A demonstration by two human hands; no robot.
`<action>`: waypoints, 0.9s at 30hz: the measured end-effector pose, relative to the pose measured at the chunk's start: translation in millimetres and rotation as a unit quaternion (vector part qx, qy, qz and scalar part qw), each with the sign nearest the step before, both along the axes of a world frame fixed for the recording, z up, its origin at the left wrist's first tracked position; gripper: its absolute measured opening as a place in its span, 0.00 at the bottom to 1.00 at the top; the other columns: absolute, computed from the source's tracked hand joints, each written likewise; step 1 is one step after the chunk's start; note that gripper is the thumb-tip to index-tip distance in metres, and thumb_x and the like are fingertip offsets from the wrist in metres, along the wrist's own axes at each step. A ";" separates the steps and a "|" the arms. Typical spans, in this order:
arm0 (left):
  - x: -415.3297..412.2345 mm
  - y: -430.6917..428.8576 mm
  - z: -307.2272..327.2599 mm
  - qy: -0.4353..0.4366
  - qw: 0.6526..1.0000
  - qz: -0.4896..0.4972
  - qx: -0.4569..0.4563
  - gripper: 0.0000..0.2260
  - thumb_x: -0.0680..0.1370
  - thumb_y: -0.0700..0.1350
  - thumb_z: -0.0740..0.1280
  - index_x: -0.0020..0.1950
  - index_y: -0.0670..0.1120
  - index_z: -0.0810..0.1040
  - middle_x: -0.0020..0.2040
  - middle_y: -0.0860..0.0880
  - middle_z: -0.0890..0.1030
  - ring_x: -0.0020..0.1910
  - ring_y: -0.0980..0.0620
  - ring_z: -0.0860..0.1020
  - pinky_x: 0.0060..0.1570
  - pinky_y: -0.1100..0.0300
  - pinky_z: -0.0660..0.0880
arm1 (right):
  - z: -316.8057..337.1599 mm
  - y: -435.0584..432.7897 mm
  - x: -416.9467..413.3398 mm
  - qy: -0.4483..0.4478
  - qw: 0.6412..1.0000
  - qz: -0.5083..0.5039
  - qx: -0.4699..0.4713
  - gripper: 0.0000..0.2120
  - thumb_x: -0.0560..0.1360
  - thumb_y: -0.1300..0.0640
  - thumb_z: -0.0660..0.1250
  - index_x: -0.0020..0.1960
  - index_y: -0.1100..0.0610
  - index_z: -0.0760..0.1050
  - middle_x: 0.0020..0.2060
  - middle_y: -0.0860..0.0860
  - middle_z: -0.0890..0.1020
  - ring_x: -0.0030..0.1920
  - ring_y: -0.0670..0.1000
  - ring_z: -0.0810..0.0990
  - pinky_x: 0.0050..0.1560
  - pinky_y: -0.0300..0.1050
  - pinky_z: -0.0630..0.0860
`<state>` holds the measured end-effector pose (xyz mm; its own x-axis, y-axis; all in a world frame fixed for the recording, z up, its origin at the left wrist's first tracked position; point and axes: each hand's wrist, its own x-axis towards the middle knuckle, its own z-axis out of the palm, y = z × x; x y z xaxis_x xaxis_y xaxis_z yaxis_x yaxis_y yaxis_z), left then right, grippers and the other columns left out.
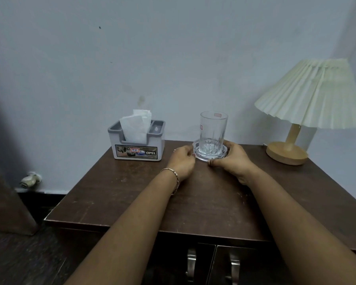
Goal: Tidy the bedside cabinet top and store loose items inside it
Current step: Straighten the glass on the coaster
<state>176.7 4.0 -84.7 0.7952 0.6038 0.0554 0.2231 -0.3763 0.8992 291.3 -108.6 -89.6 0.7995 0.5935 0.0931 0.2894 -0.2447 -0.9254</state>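
- Glass (213,130) stands upright on a clear dish (201,157) in the middle of the frame, near the back of the cabinet's surface (121,192).
- Left hand (182,161) holds the dish's left edge, its grip curled tight on the rim.
- Right hand (232,160) holds the dish's right edge, thumb at the front and fingers round the far side.
- The dish looks flat on the surface, not lifted.
- A tissue box (137,145) stands just left of the hands, with tissues sticking up out of it.
- A lamp (304,103) stands at the right of the frame, well apart from the glass.
- The doors (253,266) at the bottom of the frame look closed, with two handles side by side.
- I think the tidying is far along: only the box, the glass on its dish and the lamp stand on the surface, in a row along the back.
- This step may be setting the dish straight, or picking it up to store. I cannot tell which.
- The inside of the cabinet is hidden, so I cannot tell what is stored there.
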 end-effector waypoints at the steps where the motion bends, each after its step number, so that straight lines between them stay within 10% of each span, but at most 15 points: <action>1: 2.0 -0.5 -1.1 -0.003 1.000 -0.006 0.003 0.17 0.79 0.37 0.59 0.67 0.42 0.73 0.62 0.46 0.79 0.62 0.50 0.76 0.67 0.56 0.70 | 0.6 -1.5 2.4 -0.001 1.000 0.004 -0.001 0.38 0.60 0.71 0.77 0.68 0.60 0.70 0.58 0.53 0.81 0.54 0.49 0.81 0.56 0.39 0.75; 17: 14.3 -0.8 -9.5 -0.033 0.999 -0.012 0.016 0.20 0.74 0.35 0.68 0.66 0.39 0.74 0.60 0.45 0.81 0.57 0.52 0.80 0.63 0.66 0.70 | 5.7 -0.9 19.1 -0.002 0.999 -0.031 0.031 0.17 0.71 0.59 0.69 0.60 0.56 0.78 0.51 0.48 0.82 0.47 0.41 0.79 0.46 0.32 0.72; 27: 14.7 -1.8 -10.9 -0.040 0.999 -0.011 0.028 0.22 0.73 0.36 0.70 0.67 0.40 0.73 0.60 0.45 0.80 0.58 0.53 0.80 0.63 0.65 0.71 | -1.4 8.6 17.3 -0.030 0.993 -0.110 0.036 0.41 0.51 0.34 0.78 0.58 0.55 0.80 0.54 0.48 0.84 0.55 0.47 0.81 0.61 0.49 0.77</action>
